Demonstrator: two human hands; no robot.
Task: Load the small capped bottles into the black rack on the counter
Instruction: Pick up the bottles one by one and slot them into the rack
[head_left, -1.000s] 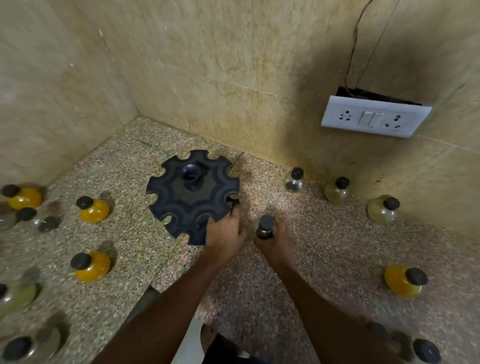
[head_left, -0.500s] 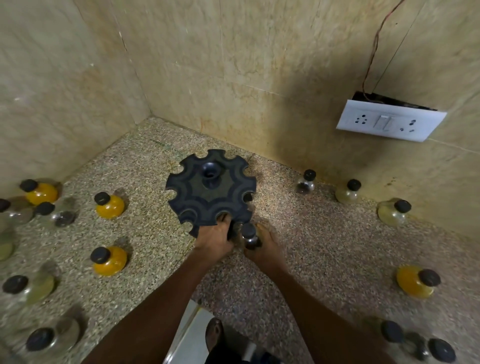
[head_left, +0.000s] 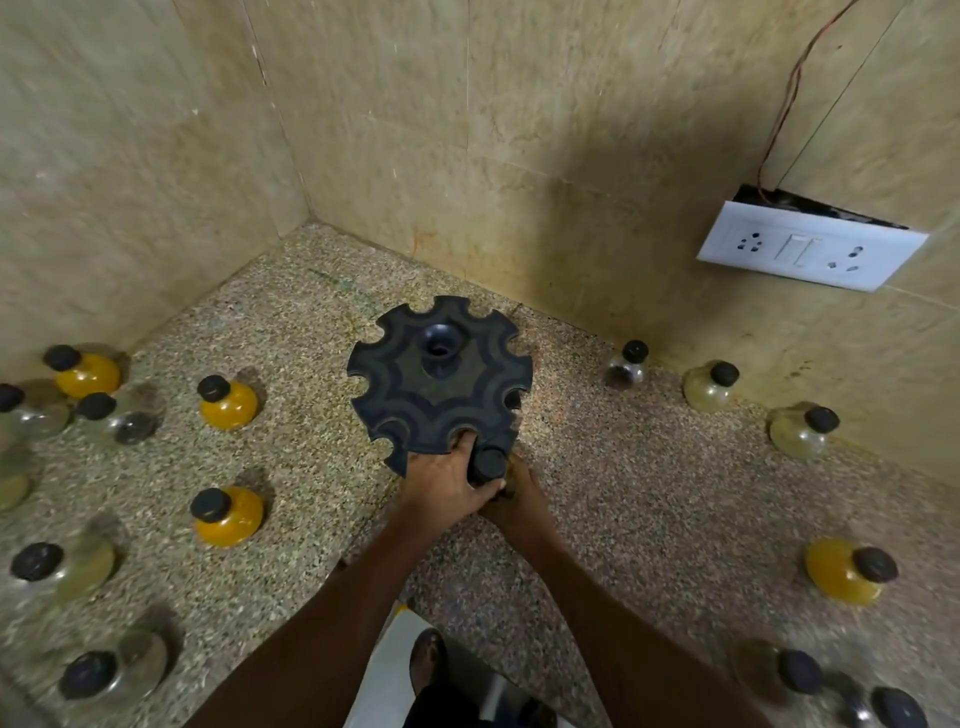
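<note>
bare counter (head_left: 649, 493) right of rack (head_left: 441, 384), bottles (head_left: 226, 402) crowding left

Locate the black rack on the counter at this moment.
In the head view the black rack stands centre frame on the counter near the wall corner; the left hand grips its near edge.

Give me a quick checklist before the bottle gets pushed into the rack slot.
1. Black notched plastic rack steadied: left hand holds its near edge. Ok.
2. Black-capped small bottle in right hand grip: ok.
3. Bottle lined up with a near-edge notch: cannot tell, hands cover it.
4. Bottle upright, cap up: ok.
5. Other notches free: those in view look empty. Ok.
6. Speckled granite counter around the rack clear of stray bottles: ok.
</note>
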